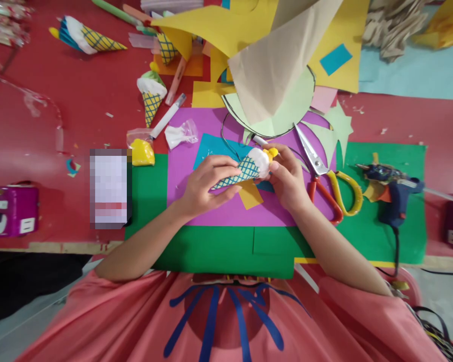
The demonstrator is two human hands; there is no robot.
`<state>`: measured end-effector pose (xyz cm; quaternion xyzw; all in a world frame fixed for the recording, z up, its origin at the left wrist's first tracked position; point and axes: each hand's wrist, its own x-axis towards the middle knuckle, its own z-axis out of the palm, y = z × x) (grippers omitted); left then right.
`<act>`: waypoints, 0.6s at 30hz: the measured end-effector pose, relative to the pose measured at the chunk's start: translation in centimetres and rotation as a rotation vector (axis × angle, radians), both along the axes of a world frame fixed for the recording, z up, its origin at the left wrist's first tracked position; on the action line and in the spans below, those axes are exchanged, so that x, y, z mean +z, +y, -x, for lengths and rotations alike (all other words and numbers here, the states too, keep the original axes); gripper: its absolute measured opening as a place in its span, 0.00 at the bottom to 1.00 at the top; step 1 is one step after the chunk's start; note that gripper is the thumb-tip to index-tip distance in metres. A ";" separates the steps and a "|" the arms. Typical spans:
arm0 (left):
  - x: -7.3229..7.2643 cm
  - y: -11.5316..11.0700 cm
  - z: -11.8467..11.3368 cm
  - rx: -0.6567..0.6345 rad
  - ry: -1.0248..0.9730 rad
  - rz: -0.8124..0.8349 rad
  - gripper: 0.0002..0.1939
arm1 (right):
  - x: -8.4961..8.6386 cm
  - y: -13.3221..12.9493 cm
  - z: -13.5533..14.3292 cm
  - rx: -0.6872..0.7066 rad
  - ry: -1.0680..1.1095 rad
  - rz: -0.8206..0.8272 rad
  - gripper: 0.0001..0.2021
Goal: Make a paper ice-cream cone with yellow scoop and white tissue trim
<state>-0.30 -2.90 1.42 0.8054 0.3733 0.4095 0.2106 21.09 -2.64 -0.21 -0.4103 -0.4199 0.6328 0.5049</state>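
Observation:
A small blue cone with a yellow-cream lattice (236, 174) has a white puffy top and a yellow ball at its tip. My left hand (207, 183) holds the cone part between thumb and fingers. At the other end, my right hand (288, 177) pinches the yellow piece beside the white top. The cone lies tilted, its point toward the lower left, above a purple sheet (226, 216) with blue paper (207, 151) and a small yellow-orange piece (251, 196) beneath. Scissors (319, 168) with red and yellow handles lie open just right of my right hand.
A glue gun (396, 196) lies at the right on green paper. Finished cones (151, 95) stand out at upper left, near a marker (168, 116) and a yellow clay bag (142, 152). A phone (109, 188) is at left. Beige paper (275, 65) rises behind my hands.

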 end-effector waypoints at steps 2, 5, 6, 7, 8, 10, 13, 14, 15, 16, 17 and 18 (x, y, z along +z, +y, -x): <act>-0.2 0.0 -0.2 0.012 -0.072 0.052 0.13 | -0.1 0.0 -0.1 -0.014 -0.026 -0.033 0.20; -0.6 0.4 -0.3 0.063 -0.142 0.183 0.12 | -0.2 0.0 -0.1 -0.057 -0.044 -0.055 0.18; -0.8 0.5 -0.3 0.070 -0.161 0.201 0.12 | -0.2 0.0 -0.1 -0.077 -0.033 -0.050 0.17; -1.0 0.6 -0.3 0.074 -0.181 0.204 0.11 | -0.2 0.0 -0.2 -0.095 -0.020 -0.041 0.16; -1.1 0.7 -0.3 0.077 -0.199 0.198 0.11 | -0.3 0.0 -0.2 -0.111 -0.007 -0.033 0.15; -1.2 0.8 -0.3 0.085 -0.223 0.182 0.11 | -0.3 0.0 -0.2 -0.134 0.010 -0.038 0.14; -1.1 0.8 -0.3 0.086 -0.231 0.155 0.11 | -0.3 0.0 -0.2 -0.166 -0.009 -0.064 0.12; -1.1 0.8 -0.3 0.082 -0.230 0.144 0.11 | -0.2 -0.1 -0.2 -0.180 -0.016 -0.069 0.11; -1.0 0.7 -0.3 0.079 -0.228 0.135 0.11 | -0.2 -0.1 -0.2 -0.193 -0.020 -0.071 0.10; -1.0 0.7 -0.3 0.077 -0.224 0.126 0.11 | -0.2 -0.1 -0.2 -0.204 -0.017 -0.069 0.09; -1.0 0.7 -0.4 0.076 -0.219 0.120 0.11 | -0.1 -0.1 -0.1 -0.212 -0.009 -0.065 0.08; -1.0 0.6 -0.4 0.075 -0.215 0.116 0.11 | -0.1 -0.1 -0.1 -0.220 -0.002 -0.056 0.08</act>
